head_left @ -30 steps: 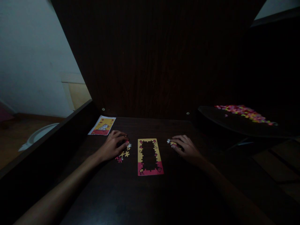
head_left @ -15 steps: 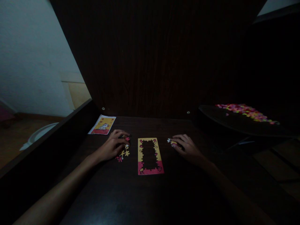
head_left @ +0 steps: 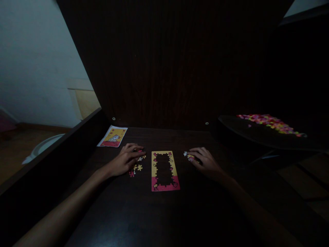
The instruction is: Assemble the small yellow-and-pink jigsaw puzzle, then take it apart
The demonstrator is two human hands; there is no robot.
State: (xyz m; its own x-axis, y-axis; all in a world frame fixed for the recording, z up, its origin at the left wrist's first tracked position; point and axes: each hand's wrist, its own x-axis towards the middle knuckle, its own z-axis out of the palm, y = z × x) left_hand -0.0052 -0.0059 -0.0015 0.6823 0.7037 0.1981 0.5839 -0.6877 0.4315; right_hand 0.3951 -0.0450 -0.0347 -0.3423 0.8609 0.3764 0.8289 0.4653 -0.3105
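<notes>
My left hand [head_left: 126, 159] lies over a small heap of jigsaw pieces [head_left: 139, 167], its fingers stretched out across some of them. Yellow, pink and white pieces show beside and below the fingers. To the right, my right hand [head_left: 203, 160] rests with fingers apart on a few more pieces [head_left: 185, 154], white and yellow ones, partly hidden under it. Between the hands lies a rectangular puzzle border [head_left: 175, 172], yellow above and pink below, with a toothed opening through which the dark table shows.
A printed picture sheet [head_left: 113, 138] with a white animal lies at the table's back left. A dark side board [head_left: 77, 137] edges the left, and a tall dark panel [head_left: 164, 68] stands behind. At right, colourful small items [head_left: 272, 122] cover part of a dark surface.
My left fingers have moved slightly right, shifting several pieces under them towards the border. The right hand has stayed in place.
</notes>
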